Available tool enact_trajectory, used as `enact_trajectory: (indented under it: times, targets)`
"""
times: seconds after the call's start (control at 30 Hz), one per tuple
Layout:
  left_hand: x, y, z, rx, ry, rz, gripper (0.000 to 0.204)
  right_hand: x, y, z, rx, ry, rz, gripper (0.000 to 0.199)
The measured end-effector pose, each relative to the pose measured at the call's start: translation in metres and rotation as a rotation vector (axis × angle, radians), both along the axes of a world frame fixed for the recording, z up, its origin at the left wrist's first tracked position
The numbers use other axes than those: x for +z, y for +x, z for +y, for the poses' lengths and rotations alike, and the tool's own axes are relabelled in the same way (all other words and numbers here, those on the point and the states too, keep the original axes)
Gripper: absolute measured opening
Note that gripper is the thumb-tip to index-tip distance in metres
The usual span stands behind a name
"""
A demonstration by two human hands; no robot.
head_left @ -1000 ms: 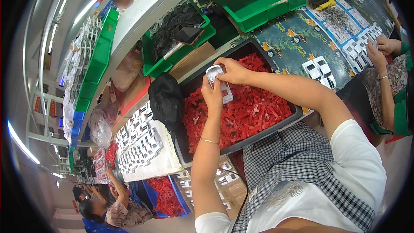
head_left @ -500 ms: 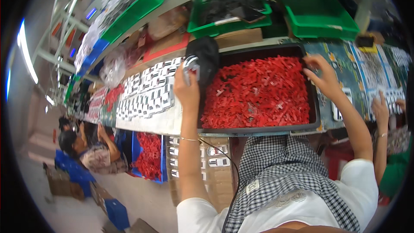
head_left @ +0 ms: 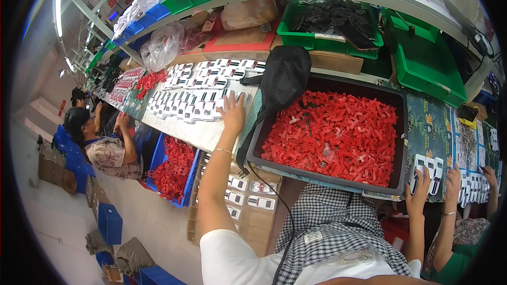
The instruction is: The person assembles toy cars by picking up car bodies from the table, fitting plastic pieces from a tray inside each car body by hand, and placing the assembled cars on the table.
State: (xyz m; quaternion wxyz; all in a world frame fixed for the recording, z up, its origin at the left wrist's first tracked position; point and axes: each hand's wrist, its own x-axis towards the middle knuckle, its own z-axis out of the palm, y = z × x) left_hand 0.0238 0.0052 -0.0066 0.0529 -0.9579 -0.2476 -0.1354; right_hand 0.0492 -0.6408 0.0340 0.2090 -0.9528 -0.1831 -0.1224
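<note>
My left hand (head_left: 232, 115) is open, fingers spread, over the right end of the rows of white plastic housings (head_left: 203, 110) with dark windows. Its fingertips touch a white housing (head_left: 242, 98) at the end of the row. Over on the right, my right hand (head_left: 417, 194) has its fingers stretched onto the lower part of a white housing (head_left: 419, 162), one of several side by side. The hand hides that housing's lower end. Between my hands stands a black tray (head_left: 338, 179) filled with small red plastic parts (head_left: 332, 137).
A black bag (head_left: 288, 74) lies against the tray's left corner. Green bins (head_left: 422, 68) stand behind, under a shelf. A co-worker's hand (head_left: 452, 183) is close to my right hand. Below the bench are a blue crate (head_left: 190, 187) of red parts and cardboard (head_left: 264, 216) holding housings.
My left hand has let go of the white housing it held up and lowered to the rows. My right hand has left the tray's far right corner for the housings on the right.
</note>
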Motion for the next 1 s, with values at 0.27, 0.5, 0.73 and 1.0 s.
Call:
enact_trajectory:
  times: [0.27, 0.5, 0.73, 1.0]
  targets:
    - [-0.001, -0.005, 0.050, 0.179, 0.028, 0.007, 0.052, 0.009, -0.014, -0.007, -0.061, -0.088, 0.056, 0.068]
    - [0.012, 0.001, 0.062, 0.299, 0.024, -0.168, 0.073, -0.008, -0.009, -0.015, -0.039, 0.098, -0.128, 0.034]
    - [0.166, 0.031, -0.157, -0.573, -0.196, -0.572, 0.038, -0.029, 0.052, -0.057, -0.327, 1.088, 0.041, 0.021]
    - [0.144, 0.058, -0.321, -1.253, -1.478, 0.315, 0.059, 0.098, 0.057, 0.083, 0.338, 0.437, -0.173, 0.022]
